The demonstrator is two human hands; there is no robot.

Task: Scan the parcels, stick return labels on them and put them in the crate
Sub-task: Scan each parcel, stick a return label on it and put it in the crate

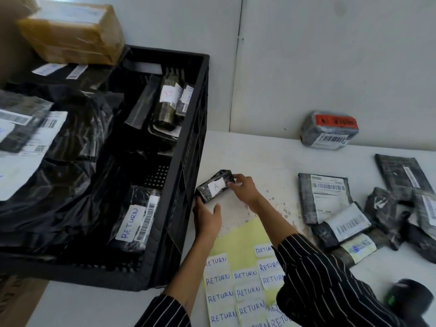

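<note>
A small black-wrapped parcel [215,186] with a white label marked "A" is held just above the white table, right beside the black crate [188,147]. My right hand [243,188] pinches its right end. My left hand [207,217] sits under its left end with fingers loosely spread, touching it near the crate wall. A yellow sheet [240,246] carrying several white "RETURN" labels [218,279] lies below my hands. Inside the crate lie several black parcels, one [135,220] bearing a "RETURN" label. A black scanner [407,300] rests at the lower right.
Several unsorted grey and black parcels [330,199] with barcode labels are heaped at the right of the table. A grey parcel with a red sticker [329,129] leans against the wall. A tan cardboard box [73,34] tops the pile left of the crate.
</note>
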